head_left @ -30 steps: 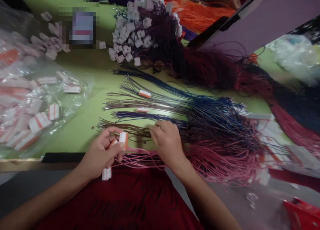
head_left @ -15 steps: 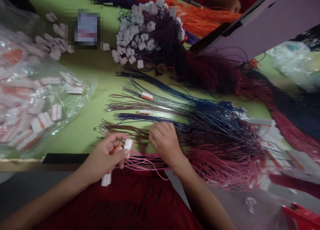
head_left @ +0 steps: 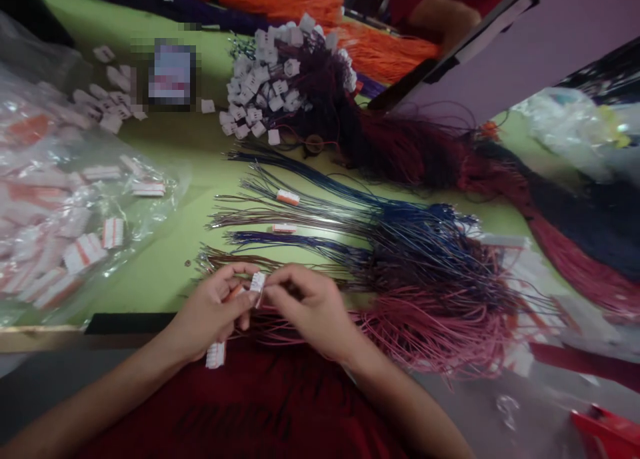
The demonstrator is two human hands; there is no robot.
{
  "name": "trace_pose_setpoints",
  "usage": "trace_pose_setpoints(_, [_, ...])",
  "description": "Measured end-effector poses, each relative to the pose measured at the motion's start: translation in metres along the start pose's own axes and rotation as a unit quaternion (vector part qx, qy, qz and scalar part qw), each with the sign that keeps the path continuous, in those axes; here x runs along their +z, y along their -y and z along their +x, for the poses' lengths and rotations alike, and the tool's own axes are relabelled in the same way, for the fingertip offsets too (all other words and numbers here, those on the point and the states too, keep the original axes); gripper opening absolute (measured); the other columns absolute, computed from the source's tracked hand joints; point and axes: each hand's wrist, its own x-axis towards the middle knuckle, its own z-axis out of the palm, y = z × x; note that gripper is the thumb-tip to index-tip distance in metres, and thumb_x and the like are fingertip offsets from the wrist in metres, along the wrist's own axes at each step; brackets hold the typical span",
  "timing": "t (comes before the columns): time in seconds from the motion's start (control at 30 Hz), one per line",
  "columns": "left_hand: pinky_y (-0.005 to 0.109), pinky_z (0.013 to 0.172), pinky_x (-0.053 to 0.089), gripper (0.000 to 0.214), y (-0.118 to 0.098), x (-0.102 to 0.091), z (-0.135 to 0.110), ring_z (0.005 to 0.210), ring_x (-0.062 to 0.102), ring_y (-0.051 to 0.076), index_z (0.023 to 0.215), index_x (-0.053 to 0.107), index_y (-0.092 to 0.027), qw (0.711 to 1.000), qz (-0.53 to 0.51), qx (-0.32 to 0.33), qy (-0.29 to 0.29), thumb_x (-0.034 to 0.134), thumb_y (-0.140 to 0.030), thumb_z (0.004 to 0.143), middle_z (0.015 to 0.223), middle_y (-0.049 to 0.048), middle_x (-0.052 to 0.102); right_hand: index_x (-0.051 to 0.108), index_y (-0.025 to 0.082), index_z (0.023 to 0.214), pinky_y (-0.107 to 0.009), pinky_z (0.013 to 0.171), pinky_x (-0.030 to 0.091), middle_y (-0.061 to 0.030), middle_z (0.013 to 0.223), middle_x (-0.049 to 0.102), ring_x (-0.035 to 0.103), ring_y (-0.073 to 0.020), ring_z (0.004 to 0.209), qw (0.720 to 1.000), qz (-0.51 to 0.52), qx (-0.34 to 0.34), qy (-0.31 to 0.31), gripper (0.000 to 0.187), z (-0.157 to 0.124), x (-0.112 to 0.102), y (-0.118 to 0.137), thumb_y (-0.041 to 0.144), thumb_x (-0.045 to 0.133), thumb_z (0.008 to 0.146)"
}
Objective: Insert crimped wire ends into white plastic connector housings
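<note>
- One left hand (head_left: 215,309), at the near edge of the table; thumb and forefinger closed on a white-and-orange connector (head_left: 257,282), its slotted face up.
- One striped connector block (head_left: 215,354), white with orange lines, jutting out below the left hand on the near side.
- One right hand (head_left: 310,306), at the right side of the held connector; thumb and fingertips drawn narrow, though whether they meet on a wire cannot be told.
- Pink wires (head_left: 430,329), beneath and to the right of the right hand, along the near edge.
- Brown wires (head_left: 233,256), just beyond the hands; purple wires (head_left: 280,239) and blue wires (head_left: 310,166) farther out, tips to the left.
- Two loose connectors, one (head_left: 289,197) on the grey wires (head_left: 325,202), the other (head_left: 284,228) nearer.
- One clear plastic bag (head_left: 140,212), left, containing further striped connectors.
- White connector housings (head_left: 255,76), heaped at the far side, on dark red and black wires (head_left: 400,142).
- Orange wires (head_left: 395,49), far edge.
- Green tabletop (head_left: 150,266), beneath the lot.
</note>
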Motion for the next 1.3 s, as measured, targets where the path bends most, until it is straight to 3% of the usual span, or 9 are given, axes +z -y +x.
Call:
trace_pose_setpoints(0.1, [0.012, 0.030, 0.017, 0.042, -0.007, -0.002, 0.002, 0.032, 0.034, 0.005, 0.108, 0.050, -0.020, 1.000, -0.001, -0.002, -0.005, 0.068, -0.034, 0.073, 0.047, -0.0081, 0.052, 0.061, 0.018, 0.073, -0.020, 0.058, 0.043, 0.0019, 0.068, 0.061, 0.055, -0.0100, 0.061, 0.994, -0.021, 0.062, -0.088, 0.009, 0.003, -0.005, -0.021, 0.014, 0.055, 0.079])
trace_pose_setpoints(0.27, [0.012, 0.031, 0.020, 0.050, -0.009, -0.003, 0.007, 0.037, 0.039, 0.006, 0.120, 0.050, -0.020, 1.000, -0.010, -0.009, 0.001, 0.067, -0.032, 0.074, 0.050, -0.0070, 0.051, 0.063, 0.019, 0.076, -0.022, 0.062, 0.043, 0.0002, 0.069, 0.060, 0.054, -0.0116, 0.064, 0.992, -0.071, 0.033, -0.097, 0.010, 0.005, -0.010, -0.032, 0.017, 0.055, 0.080])
trace_pose_setpoints(0.47, [0.012, 0.031, 0.019, 0.048, -0.008, -0.002, 0.012, 0.040, 0.040, 0.005, 0.118, 0.054, -0.020, 0.999, -0.036, -0.021, 0.005, 0.068, -0.032, 0.073, 0.056, -0.0055, 0.051, 0.065, 0.018, 0.069, -0.022, 0.060, 0.040, 0.0007, 0.062, 0.059, 0.053, -0.0114, 0.060, 0.991, -0.095, -0.003, -0.094, 0.015, 0.008, -0.012, -0.026, 0.015, 0.055, 0.079])
trace_pose_setpoints(0.8, [0.011, 0.029, 0.017, 0.049, -0.004, 0.001, 0.012, 0.038, 0.040, 0.003, 0.116, 0.056, -0.020, 0.999, -0.044, -0.024, 0.006, 0.070, -0.031, 0.071, 0.065, -0.0043, 0.054, 0.062, 0.016, 0.063, -0.018, 0.056, 0.040, 0.0019, 0.060, 0.061, 0.053, -0.0097, 0.057, 0.993, 0.000, 0.092, -0.075, 0.016, 0.008, -0.010, -0.027, 0.017, 0.050, 0.074])
trace_pose_setpoints(1.13, [0.012, 0.032, 0.020, 0.045, 0.001, 0.007, 0.013, 0.037, 0.035, 0.004, 0.116, 0.056, -0.017, 1.000, 0.019, -0.004, 0.021, 0.067, -0.029, 0.074, 0.050, -0.0092, 0.046, 0.053, 0.017, 0.056, -0.017, 0.052, 0.036, 0.0054, 0.053, 0.049, 0.043, -0.0068, 0.051, 0.983, 0.096, 0.146, -0.059, 0.016, 0.010, -0.002, -0.033, 0.019, 0.051, 0.072])
trace_pose_setpoints(1.3, [0.013, 0.032, 0.020, 0.045, -0.001, 0.007, 0.016, 0.036, 0.035, 0.004, 0.116, 0.055, -0.017, 1.000, 0.024, -0.009, 0.001, 0.067, -0.029, 0.074, 0.048, -0.0095, 0.046, 0.053, 0.017, 0.062, -0.020, 0.055, 0.039, 0.0033, 0.060, 0.053, 0.046, -0.0082, 0.056, 0.971, 0.157, 0.176, -0.049, 0.012, 0.012, -0.002, -0.037, 0.023, 0.054, 0.072])
